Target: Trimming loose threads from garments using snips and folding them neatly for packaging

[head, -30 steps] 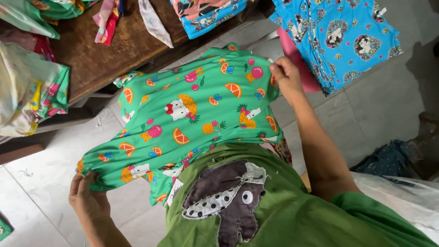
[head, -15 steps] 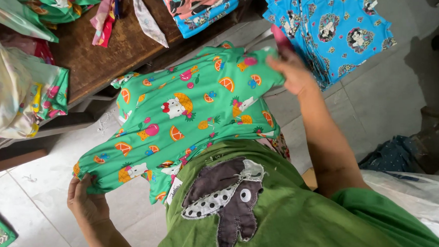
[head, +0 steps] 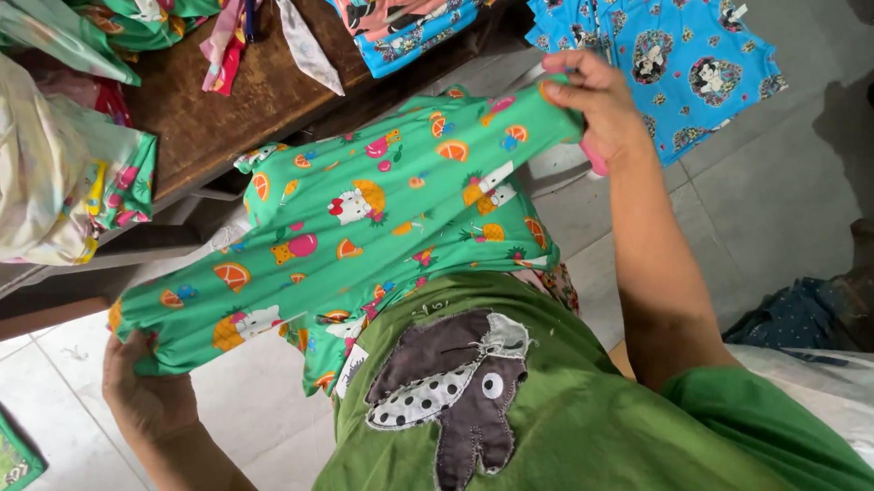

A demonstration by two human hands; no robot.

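Head view: green garment (head: 356,230) with fruit print is stretched in the air between both hands, in front of the person's green shirt (head: 566,428). Left hand (head: 146,390) grips its lower corner, right hand (head: 594,103) pinches its upper edge near the blue clothes (head: 666,44) and the wooden table (head: 220,107).

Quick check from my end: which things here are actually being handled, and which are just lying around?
In hand:
- green fruit-print garment, stretched between both hands
- left hand, gripping its lower end
- right hand, pinching its upper end

Lying about:
- blue printed garment hanging nearby
- wooden table
- folded clothes stack on it
- bagged clothes
- dark cloth on the floor
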